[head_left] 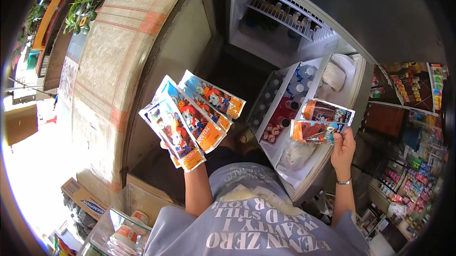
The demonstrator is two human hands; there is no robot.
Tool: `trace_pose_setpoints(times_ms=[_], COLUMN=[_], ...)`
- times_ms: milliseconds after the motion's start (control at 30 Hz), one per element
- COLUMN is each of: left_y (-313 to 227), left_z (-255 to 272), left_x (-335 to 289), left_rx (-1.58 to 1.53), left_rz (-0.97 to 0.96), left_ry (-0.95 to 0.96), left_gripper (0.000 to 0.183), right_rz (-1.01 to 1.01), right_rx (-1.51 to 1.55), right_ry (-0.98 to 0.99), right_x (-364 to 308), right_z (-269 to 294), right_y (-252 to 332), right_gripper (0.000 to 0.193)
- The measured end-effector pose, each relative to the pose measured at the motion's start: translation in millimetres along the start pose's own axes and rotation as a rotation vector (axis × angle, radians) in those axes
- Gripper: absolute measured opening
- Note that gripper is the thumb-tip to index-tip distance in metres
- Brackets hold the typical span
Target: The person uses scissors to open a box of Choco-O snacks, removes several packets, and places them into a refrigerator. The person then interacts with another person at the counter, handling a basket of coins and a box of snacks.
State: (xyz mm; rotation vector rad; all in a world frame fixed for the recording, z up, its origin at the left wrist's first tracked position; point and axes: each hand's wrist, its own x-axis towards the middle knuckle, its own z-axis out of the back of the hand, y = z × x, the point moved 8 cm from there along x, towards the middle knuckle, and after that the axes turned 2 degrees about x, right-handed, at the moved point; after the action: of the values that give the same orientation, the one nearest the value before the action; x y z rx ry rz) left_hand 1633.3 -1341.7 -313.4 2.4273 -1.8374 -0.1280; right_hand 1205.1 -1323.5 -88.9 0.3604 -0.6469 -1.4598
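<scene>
My left hand (pixel 172 147) holds a fan of three flat drink pouches (pixel 190 116), blue and white with orange ends and cartoon figures, raised in front of me. My right hand (pixel 343 149) grips two darker pouches (pixel 322 122) with brown contents and orange caps. They hang over the open refrigerator door shelf (pixel 266 101), which holds small bottles with red and white caps (pixel 280 118) and clear water bottles (pixel 300 79).
The refrigerator's open interior (pixel 285 16) with wire racks lies ahead. A tiled counter (pixel 114 66) runs along my left. Cardboard boxes (pixel 83 199) and wrapped cups (pixel 128 232) sit at lower left. Shelves of packaged goods (pixel 413 170) fill the right side.
</scene>
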Motion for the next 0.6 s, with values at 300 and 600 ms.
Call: trace_pose_setpoints(times_ms=[300,600], left_y=[3,-2], left_z=[27,71], left_x=[33,54], left_rx=[0.017,-0.016], left_rz=[0.099,0.198], left_ry=[-0.038,-0.079], left_gripper=[0.094,0.095], right_rz=[-0.122,-0.243], right_rx=[0.034,-0.116], right_ry=[-0.074,-0.063], right_x=[0,7], right_z=[4,10], right_y=[-6,4], right_gripper=[0.021,0.018])
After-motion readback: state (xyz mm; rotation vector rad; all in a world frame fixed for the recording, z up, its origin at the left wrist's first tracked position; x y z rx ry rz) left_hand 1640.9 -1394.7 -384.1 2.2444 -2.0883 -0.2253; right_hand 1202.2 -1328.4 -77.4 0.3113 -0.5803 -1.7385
